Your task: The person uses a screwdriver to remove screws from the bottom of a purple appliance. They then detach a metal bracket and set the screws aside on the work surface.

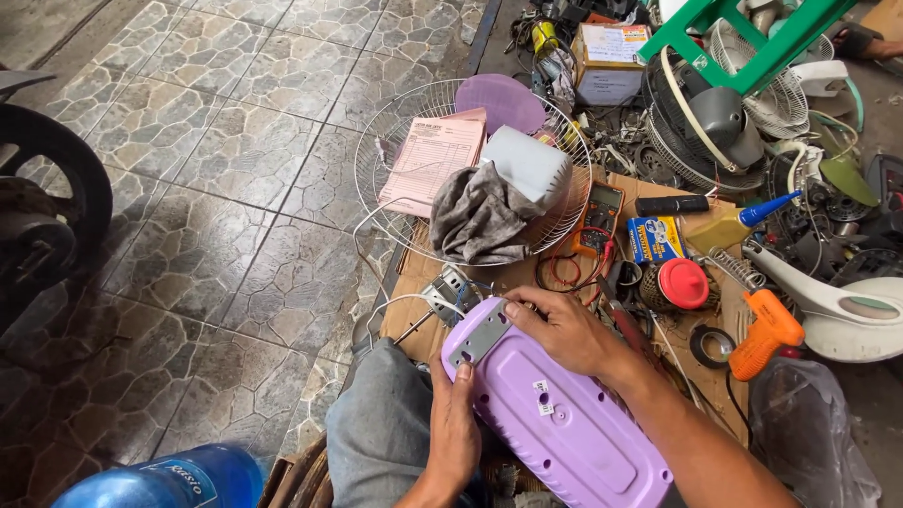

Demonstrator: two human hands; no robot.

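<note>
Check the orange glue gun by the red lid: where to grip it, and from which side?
Grip the orange glue gun by its handle, the lower leg slanting toward the person, coming from above on the near side. The barrel end points up-left at the red lid amid clutter, while the handle looks clearer. Both hands are on the purple base.

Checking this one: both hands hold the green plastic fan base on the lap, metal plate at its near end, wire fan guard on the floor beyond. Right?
Not quite. The fan base is purple, not green, as the head view shows. The rest holds: the left hand and right hand both hold it on the lap, the metal plate sits at its end, and the wire fan guard lies beyond.
</note>
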